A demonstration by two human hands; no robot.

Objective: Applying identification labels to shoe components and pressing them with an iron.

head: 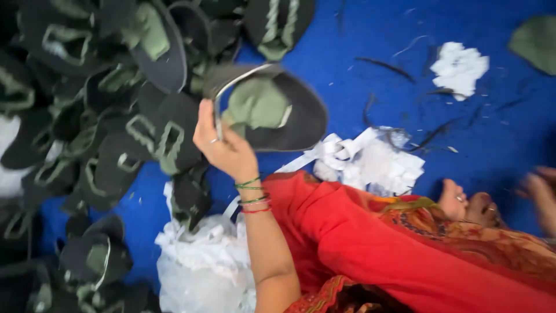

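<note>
My left hand point(223, 145) is raised over the blue mat and grips the edge of a dark oval shoe piece point(289, 113) with a green lining and a pale rim. Green and red bangles circle that wrist. The held piece hovers beside a big heap of similar dark and green shoe pieces point(104, 104) that fills the left side. My right hand point(541, 194) shows at the right edge as a blur, close to my bare foot point(460, 200). Whether it holds anything cannot be made out.
A blue mat point(376, 52) covers the floor. White paper scraps point(376, 162) lie by my knee, another white clump point(460, 66) lies farther off, and a white plastic bag point(202, 266) sits below the heap. Red and orange patterned cloth point(405, 249) covers my legs. Dark thread offcuts point(385, 66) are scattered about.
</note>
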